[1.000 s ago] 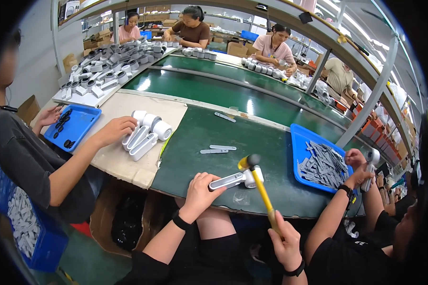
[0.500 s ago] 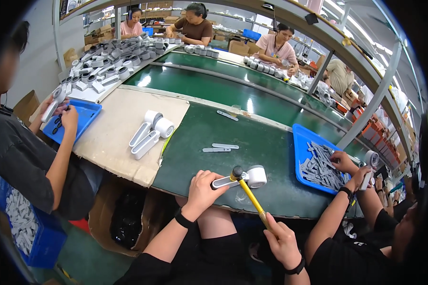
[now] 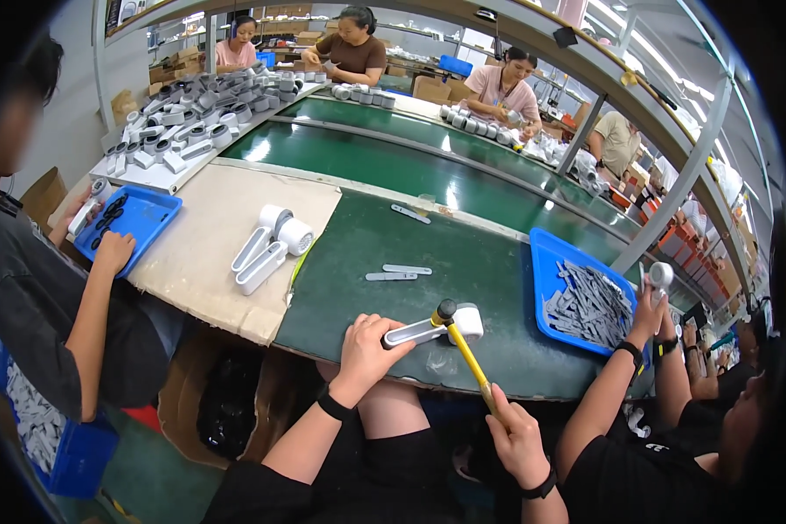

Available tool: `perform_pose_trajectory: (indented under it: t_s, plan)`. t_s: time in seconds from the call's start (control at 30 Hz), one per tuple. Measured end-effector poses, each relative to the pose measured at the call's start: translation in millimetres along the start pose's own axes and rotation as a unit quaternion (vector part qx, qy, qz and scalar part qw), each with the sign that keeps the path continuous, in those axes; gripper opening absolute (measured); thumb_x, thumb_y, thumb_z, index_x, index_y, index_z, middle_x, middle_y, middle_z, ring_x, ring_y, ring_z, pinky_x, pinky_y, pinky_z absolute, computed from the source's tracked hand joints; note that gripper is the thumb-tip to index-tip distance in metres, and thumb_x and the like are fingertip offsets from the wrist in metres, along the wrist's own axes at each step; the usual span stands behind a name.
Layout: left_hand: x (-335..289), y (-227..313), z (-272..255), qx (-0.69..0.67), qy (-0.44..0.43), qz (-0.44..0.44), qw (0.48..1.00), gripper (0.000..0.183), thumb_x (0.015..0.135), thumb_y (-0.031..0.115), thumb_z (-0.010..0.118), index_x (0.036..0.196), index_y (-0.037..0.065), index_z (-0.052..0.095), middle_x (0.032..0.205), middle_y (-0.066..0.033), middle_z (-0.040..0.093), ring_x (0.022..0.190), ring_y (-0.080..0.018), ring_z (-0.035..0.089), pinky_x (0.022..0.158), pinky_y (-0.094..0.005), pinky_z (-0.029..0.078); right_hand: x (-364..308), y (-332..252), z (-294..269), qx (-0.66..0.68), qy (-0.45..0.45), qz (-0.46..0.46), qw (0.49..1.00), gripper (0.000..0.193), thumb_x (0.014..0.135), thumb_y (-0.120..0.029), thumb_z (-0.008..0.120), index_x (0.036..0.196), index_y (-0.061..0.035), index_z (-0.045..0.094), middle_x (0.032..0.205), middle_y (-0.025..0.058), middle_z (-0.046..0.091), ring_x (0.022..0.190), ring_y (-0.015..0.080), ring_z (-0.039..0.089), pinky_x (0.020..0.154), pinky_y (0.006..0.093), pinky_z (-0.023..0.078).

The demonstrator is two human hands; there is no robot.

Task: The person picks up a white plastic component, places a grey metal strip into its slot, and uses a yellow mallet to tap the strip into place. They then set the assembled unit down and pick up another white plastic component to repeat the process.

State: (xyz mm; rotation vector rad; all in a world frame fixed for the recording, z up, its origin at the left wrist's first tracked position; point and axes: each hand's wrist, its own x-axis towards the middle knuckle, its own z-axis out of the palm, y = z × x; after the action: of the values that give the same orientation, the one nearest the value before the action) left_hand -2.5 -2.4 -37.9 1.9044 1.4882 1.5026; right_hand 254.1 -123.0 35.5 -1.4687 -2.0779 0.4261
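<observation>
A white device with a round head [image 3: 471,322] and a long, grey-inset handle lies near the front edge of the green work table [image 3: 341,297]. The fingers of my left hand [image 3: 369,348] are closed around its handle end. My right hand [image 3: 520,443] grips the lower handle of a hammer [image 3: 468,356] with a yellow shaft and black head. That head is over the device, near where handle and round head join; whether they touch I cannot tell. Beyond my left hand lie two grey strips [image 3: 392,277], and a third strip [image 3: 410,214] is farther back.
Two similar white devices [image 3: 262,266] rest on cardboard [image 3: 192,236] to the left. A blue tray of grey strips [image 3: 537,288] is at right, beside a co-worker holding a device. The left co-worker reaches toward a blue tray [image 3: 162,223] with black parts. A green conveyor [image 3: 341,162] runs behind.
The hammer head has risen slightly and shifted right off the handle. The right co-worker's hand has left the strips to join the other at a white device. The left co-worker's hands have moved lower.
</observation>
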Motion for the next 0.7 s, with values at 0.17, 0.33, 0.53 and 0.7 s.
perform_pose_trajectory:
  t_s: [0.17, 0.33, 0.53, 0.7]
  plan:
    - [-3, 2, -2, 0.003, -0.023, -0.024, 0.999, 0.026, 0.071, 0.025, 0.081, 0.088, 0.009, 0.072, 0.080, -0.0042, 0.061, 0.087, -0.0256, 0.056, 0.080, -0.0383, 0.045, -3, -12, 3, 0.030, 0.039, -0.024, 0.998, 0.054, 0.084, 0.005, 0.064, 0.137, -0.0012, 0.052, 0.076, 0.0146, 0.053, 0.064, 0.0258, 0.052, 0.062, 0.0320, 0.044]
    - [-3, -1, 0, 0.048, 0.001, -0.012, 0.999, 0.026, 0.069, 0.025, 0.081, 0.088, 0.009, 0.072, 0.079, -0.0038, 0.059, 0.088, -0.0259, 0.055, 0.080, -0.0392, 0.043, 0, -14, 5, 0.024, 0.002, -0.044, 0.999, 0.055, 0.083, 0.004, 0.065, 0.137, -0.0020, 0.052, 0.075, 0.0138, 0.053, 0.062, 0.0268, 0.054, 0.059, 0.0341, 0.045]
    - [-8, -8, 2, 0.083, -0.001, -0.016, 0.996, 0.027, 0.065, 0.027, 0.082, 0.081, 0.009, 0.069, 0.077, -0.0032, 0.057, 0.086, -0.0255, 0.055, 0.076, -0.0394, 0.042, 1, -27, 10, 0.013, -0.054, -0.040, 0.998, 0.052, 0.084, 0.000, 0.067, 0.134, -0.0046, 0.055, 0.075, 0.0141, 0.052, 0.064, 0.0304, 0.056, 0.060, 0.0357, 0.046]
    - [-6, -10, 7, 0.089, 0.007, -0.010, 0.996, 0.033, 0.065, 0.033, 0.084, 0.085, 0.011, 0.072, 0.077, -0.0022, 0.058, 0.086, -0.0257, 0.056, 0.077, -0.0401, 0.043, -2, -31, 7, 0.047, -0.034, -0.042, 0.997, 0.054, 0.083, -0.001, 0.068, 0.135, -0.0061, 0.055, 0.075, 0.0141, 0.052, 0.062, 0.0302, 0.055, 0.059, 0.0367, 0.046]
